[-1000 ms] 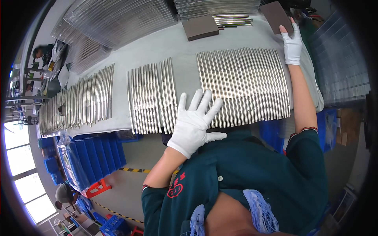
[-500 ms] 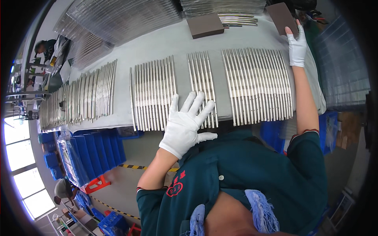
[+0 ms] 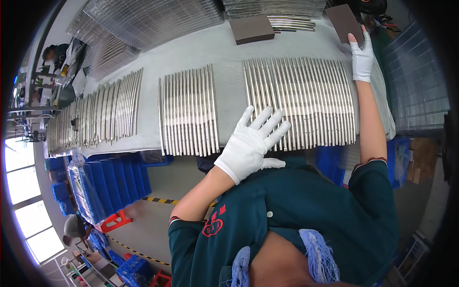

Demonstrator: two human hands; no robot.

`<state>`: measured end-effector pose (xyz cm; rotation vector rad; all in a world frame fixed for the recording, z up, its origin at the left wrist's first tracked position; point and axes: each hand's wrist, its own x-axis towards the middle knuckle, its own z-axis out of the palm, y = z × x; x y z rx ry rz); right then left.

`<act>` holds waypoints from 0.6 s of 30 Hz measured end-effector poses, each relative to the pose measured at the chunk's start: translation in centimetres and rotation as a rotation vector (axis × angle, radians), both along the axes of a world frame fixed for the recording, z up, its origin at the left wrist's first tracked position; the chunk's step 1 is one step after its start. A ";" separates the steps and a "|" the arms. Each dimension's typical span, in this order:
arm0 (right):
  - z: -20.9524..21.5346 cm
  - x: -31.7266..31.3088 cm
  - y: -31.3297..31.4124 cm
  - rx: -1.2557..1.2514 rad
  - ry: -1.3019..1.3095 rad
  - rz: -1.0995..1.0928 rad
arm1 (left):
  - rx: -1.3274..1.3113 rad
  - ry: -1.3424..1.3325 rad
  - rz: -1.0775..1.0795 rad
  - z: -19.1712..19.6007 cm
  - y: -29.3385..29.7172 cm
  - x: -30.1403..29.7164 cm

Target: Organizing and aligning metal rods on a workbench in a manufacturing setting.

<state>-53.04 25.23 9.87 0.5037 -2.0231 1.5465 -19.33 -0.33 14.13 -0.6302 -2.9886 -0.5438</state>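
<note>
My left hand (image 3: 253, 141), in a white glove, lies flat with its fingers spread over the lower left part of a wide row of slim silver metal rods (image 3: 311, 100). The rods lie side by side, their lengths pointing away from me. At the far right, my right hand (image 3: 362, 60) wears a white glove with bare thumb and fingertip showing. It grips the lower edge of a flat brown block (image 3: 343, 23), held tilted at the table's far right corner. Left of my left hand lies a separate row of silver rods (image 3: 189, 110).
More rods (image 3: 100, 110) cover the left of the grey-white table (image 3: 229, 86). A second brown block (image 3: 252, 29) lies at the back beside a few rods (image 3: 291, 23). Clear plastic trays (image 3: 153, 24) are stacked behind. Blue crates (image 3: 114, 186) stand below left; people are visible at far left.
My left hand has slid right, and the small group of rods under it now sits against the larger right-hand row. My right hand and its block have barely moved.
</note>
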 end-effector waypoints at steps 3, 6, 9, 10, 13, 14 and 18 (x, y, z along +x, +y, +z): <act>0.0 -0.1 0.1 -0.024 -0.011 0.000 | -0.009 -0.009 -0.008 0.0 0.0 0.0; -0.1 -0.5 0.4 0.017 -0.002 -0.063 | -0.049 -0.042 0.031 0.5 -0.9 0.7; -0.1 -0.2 0.4 -0.011 -0.042 -0.033 | -0.153 -0.073 0.113 1.4 -2.1 2.2; -0.1 -0.2 0.4 -0.001 -0.030 -0.018 | -0.187 -0.096 0.155 1.8 -2.3 2.6; -0.1 0.0 0.2 0.015 -0.022 0.014 | -0.194 -0.039 0.200 2.4 -2.2 2.4; -0.2 -0.1 0.2 0.025 -0.025 0.020 | -0.198 -0.042 0.209 2.3 -1.7 1.9; -0.5 -0.8 0.7 0.040 0.026 -0.006 | -0.114 -0.064 0.019 1.5 1.2 -0.9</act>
